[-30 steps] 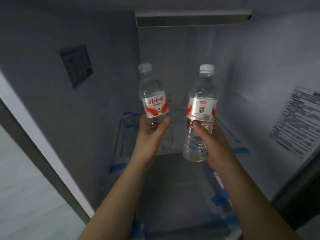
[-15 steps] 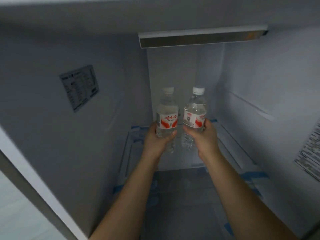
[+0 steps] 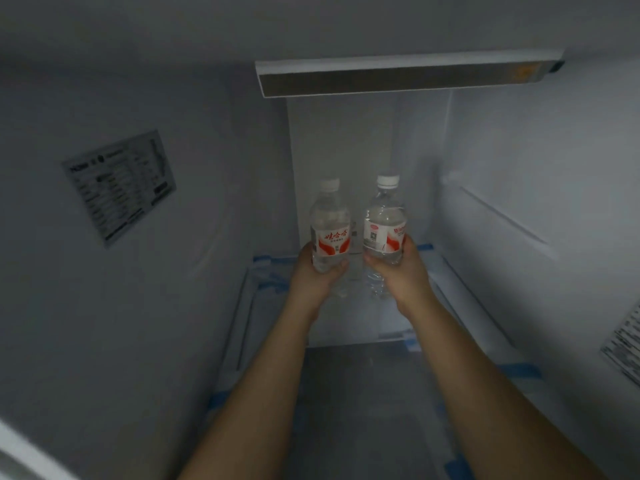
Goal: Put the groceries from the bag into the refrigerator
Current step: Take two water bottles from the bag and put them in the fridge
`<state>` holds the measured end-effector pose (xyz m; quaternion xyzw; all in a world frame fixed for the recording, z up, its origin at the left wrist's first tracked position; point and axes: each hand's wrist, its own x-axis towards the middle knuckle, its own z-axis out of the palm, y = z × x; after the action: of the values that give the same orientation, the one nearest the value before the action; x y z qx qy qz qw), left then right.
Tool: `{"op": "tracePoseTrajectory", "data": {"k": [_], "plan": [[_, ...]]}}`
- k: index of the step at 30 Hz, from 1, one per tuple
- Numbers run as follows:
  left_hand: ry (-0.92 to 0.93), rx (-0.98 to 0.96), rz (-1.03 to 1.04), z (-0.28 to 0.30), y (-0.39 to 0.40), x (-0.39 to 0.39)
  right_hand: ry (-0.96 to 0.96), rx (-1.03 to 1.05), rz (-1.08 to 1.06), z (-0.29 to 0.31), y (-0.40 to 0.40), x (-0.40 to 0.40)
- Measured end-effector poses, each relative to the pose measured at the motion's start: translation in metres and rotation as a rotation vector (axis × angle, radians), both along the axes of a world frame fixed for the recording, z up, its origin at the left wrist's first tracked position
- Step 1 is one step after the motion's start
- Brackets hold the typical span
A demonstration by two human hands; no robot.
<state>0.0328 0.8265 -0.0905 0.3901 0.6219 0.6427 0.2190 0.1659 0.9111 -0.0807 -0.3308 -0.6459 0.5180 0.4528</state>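
Note:
Both my arms reach deep into the open refrigerator [image 3: 214,271]. My left hand [image 3: 313,280] grips a clear water bottle [image 3: 329,223] with a red-and-white label and a white cap. Beside it, my right hand [image 3: 403,275] grips a second, similar water bottle [image 3: 384,220]. The two bottles stand upright, side by side and nearly touching, close to the back wall. Their bottoms are low over the glass shelf [image 3: 360,393]; I cannot tell whether they rest on it. The grocery bag is out of view.
A long vent or light bar [image 3: 401,76] runs across the top of the compartment. There is a printed sticker [image 3: 119,187] on the left wall and another [image 3: 623,344] at the right edge. Blue tape strips hold the shelf edges.
Both hands have carried the bottles further into the refrigerator, toward the back wall and lower, and brought them closer together. The camera has moved in with them.

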Motion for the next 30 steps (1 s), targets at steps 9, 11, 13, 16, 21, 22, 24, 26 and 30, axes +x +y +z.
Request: {"op": "tracePoseTrajectory", "data": {"k": [9,11,13,16,21,22,24,26,30], "plan": [[0.152,-0.198,-0.088,0.01,0.005,-0.014,-0.051,0.06,-0.025,-0.004,0.008,-0.01],[0.177,-0.217,-0.081,0.01,0.006,-0.015,-0.069,0.086,-0.05,-0.005,0.009,-0.009],[0.196,-0.235,-0.048,0.008,0.006,-0.017,-0.081,0.114,-0.073,-0.005,0.008,-0.007],[0.227,-0.269,0.018,0.004,0.001,-0.025,-0.102,0.142,-0.113,-0.007,0.006,-0.003],[0.236,-0.306,0.097,0.001,-0.015,-0.031,-0.129,0.135,-0.149,-0.007,0.0,0.002],[0.245,-0.29,0.11,-0.001,-0.017,-0.03,-0.154,0.125,-0.149,-0.007,0.0,0.003],[0.237,-0.262,0.115,-0.004,-0.02,-0.026,-0.215,0.114,-0.14,-0.006,-0.002,0.006],[0.189,-0.242,0.123,-0.006,-0.022,-0.022,-0.292,0.098,-0.135,-0.008,-0.004,0.011],[0.163,-0.283,0.221,-0.008,-0.03,-0.013,-0.48,0.031,-0.132,-0.015,-0.017,0.025]]}}
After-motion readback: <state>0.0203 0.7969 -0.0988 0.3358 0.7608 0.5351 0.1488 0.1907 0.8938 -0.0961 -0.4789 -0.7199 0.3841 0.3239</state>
